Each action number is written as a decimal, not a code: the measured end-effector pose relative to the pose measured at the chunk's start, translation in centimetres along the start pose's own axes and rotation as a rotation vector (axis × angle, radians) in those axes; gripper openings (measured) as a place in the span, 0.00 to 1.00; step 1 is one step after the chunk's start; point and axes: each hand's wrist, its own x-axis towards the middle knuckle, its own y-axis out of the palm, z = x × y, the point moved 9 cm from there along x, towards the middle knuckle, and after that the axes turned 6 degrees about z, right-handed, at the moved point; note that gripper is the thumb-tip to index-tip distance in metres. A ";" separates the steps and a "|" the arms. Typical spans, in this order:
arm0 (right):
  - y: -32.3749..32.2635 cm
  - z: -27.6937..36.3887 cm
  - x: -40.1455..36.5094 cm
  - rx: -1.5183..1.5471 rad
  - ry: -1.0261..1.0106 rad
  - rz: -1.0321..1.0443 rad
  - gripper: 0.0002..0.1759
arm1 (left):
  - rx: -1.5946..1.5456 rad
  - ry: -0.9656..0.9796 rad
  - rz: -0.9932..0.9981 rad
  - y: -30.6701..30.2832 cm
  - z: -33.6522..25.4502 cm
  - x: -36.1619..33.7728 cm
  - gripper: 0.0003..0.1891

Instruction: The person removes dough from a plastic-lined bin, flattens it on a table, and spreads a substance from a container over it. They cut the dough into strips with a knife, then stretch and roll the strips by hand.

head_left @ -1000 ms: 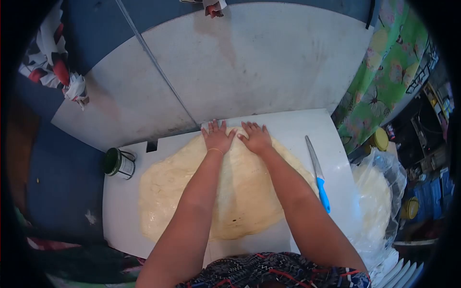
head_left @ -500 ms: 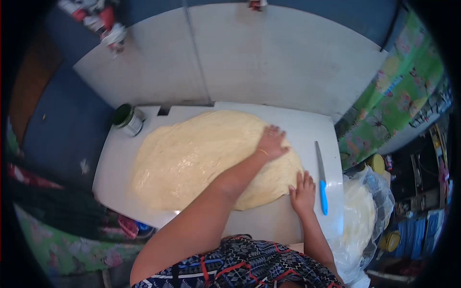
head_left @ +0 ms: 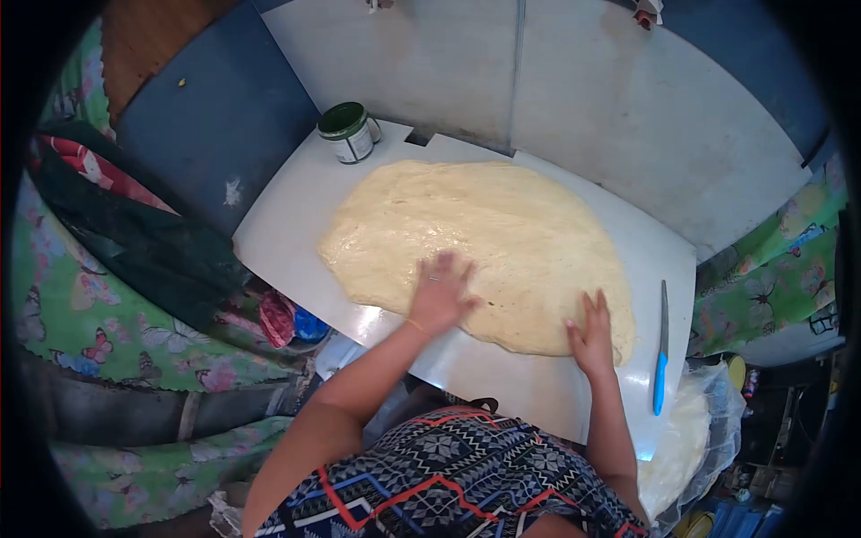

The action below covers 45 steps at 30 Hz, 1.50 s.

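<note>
a broad sheet of dough [head_left: 502, 229] lies flat on the white tabletop [head_left: 502, 386], reaching away from both hands, which meet it along its near side. its long axis runs from left to right across the tabletop, with the right end a little closer to the body. the left hand is nearer the middle of that near edge and the right hand nearer the right end.

the dough is pale yellow and roughly oval, with soft, uneven edges. its surface shines, most brightly left of centre, and is finely wrinkled in places; a small dark spot shows near the front edge.

the left grip [head_left: 441, 296] is over the front edge, fingers spread and blurred; whether it presses on the dough or hovers just above, i cannot tell. the right grip [head_left: 591, 342] is at the near right part, palm down, fingers parted and pointing away from the body, pinching nothing.

right of the dough, apart from it, a knife [head_left: 661, 369] with a blue handle lies with its blade pointing to the back. a green-topped tub [head_left: 350, 134] stands beyond the dough's far left edge. past the tabletop's right edge, a clear plastic bag [head_left: 725, 417] surrounds a pale mass.
</note>
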 end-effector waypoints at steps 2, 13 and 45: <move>3.0 4.2 3.1 -0.092 -0.092 0.144 0.36 | 0.101 -0.228 -0.020 -0.7 7.3 -1.3 0.39; 22.8 29.3 14.7 -0.248 -0.577 0.366 0.46 | -0.270 -0.910 -0.180 -2.4 31.0 -6.6 0.35; 25.8 35.2 27.1 -0.327 -0.127 0.420 0.37 | -0.696 -0.080 -0.330 -6.4 25.6 0.8 0.33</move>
